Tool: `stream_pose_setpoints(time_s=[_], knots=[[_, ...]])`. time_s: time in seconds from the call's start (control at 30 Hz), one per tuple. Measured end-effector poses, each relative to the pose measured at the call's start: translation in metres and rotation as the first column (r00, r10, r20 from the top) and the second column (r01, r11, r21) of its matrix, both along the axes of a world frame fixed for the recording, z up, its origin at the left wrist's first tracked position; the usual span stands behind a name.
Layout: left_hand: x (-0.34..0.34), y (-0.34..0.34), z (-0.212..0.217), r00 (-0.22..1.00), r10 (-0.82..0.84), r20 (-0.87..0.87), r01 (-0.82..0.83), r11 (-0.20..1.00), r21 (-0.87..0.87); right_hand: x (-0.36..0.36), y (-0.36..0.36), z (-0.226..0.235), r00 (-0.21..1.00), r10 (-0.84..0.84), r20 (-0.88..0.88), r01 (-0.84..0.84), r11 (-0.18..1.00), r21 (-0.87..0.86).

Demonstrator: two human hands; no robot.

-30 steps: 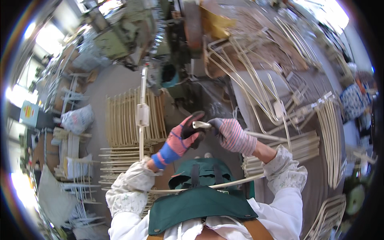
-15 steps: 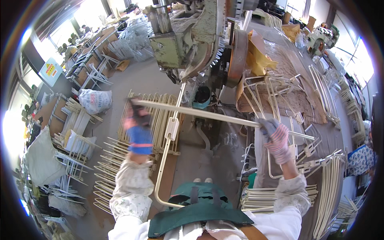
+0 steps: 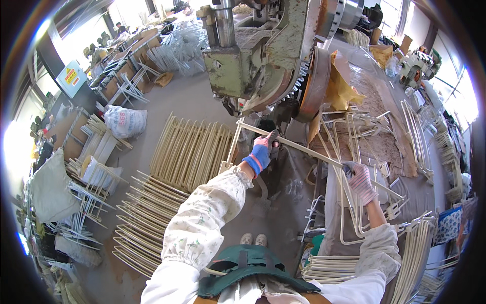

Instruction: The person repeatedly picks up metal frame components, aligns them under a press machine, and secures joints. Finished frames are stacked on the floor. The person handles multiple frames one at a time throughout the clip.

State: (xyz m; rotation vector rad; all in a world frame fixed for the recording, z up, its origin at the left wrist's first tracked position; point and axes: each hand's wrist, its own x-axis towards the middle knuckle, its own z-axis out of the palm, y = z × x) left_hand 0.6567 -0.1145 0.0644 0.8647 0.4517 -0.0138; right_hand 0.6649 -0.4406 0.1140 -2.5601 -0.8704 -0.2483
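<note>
A long cream metal tube [image 3: 310, 151] slants from below the green press machine [image 3: 235, 71] down to the right. My left hand [image 3: 264, 149], in a blue and pink glove with dark fingers, is closed round it near its far left end. Farther along, my right hand [image 3: 360, 181], in a striped pink and grey glove, grips the same tube. That left end meets a cream bent tube [image 3: 234, 147] under the press head; whether they are joined I cannot tell. A pale bracket on the bent tube is partly covered by my left sleeve [image 3: 207, 215].
Rows of cream bent tubes [image 3: 190, 149] lie on the floor at left. More tube frames [image 3: 354, 137] and brown paper cover the bench at right, with stacked tubes [image 3: 329, 267] nearer me. A white sack [image 3: 125, 121] sits farther left. The machine's large wheel [image 3: 315, 83] stands ahead.
My left hand has swung to the right, bringing the tube's left end under the press head. The right hand keeps its grip with little movement. The whole view has shifted slightly.
</note>
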Motion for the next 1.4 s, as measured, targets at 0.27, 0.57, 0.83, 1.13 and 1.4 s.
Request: stream_pose_setpoints(time_s=[0.27,0.57,0.83,1.13,1.4], knots=[[0.010,0.003,-0.001,1.000,-0.017,0.019,0.016,0.999,0.039,0.018,0.000,0.012,0.990,0.132,0.046,-0.134,0.990,0.039],[0.027,-0.013,-0.016,0.999,0.036,0.011,-0.037,0.999,0.040,0.039,-0.035,-0.005,0.978,-0.061,0.200,0.145,0.887,-0.439],[0.049,0.026,-0.067,1.000,0.002,-0.028,0.000,0.995,0.095,0.063,-0.235,-0.125,0.481,-0.868,-0.124,0.730,0.475,-0.491],[0.039,0.022,-0.045,0.993,0.074,-0.095,-0.061,0.989,0.137,0.095,-0.227,-0.183,0.431,-0.033,-0.902,0.884,0.215,0.415],[0.050,-0.005,-0.046,0.996,-0.070,0.056,0.063,0.991,0.119,0.071,-0.304,-0.094,0.859,-0.444,-0.256,0.513,0.753,0.412]])
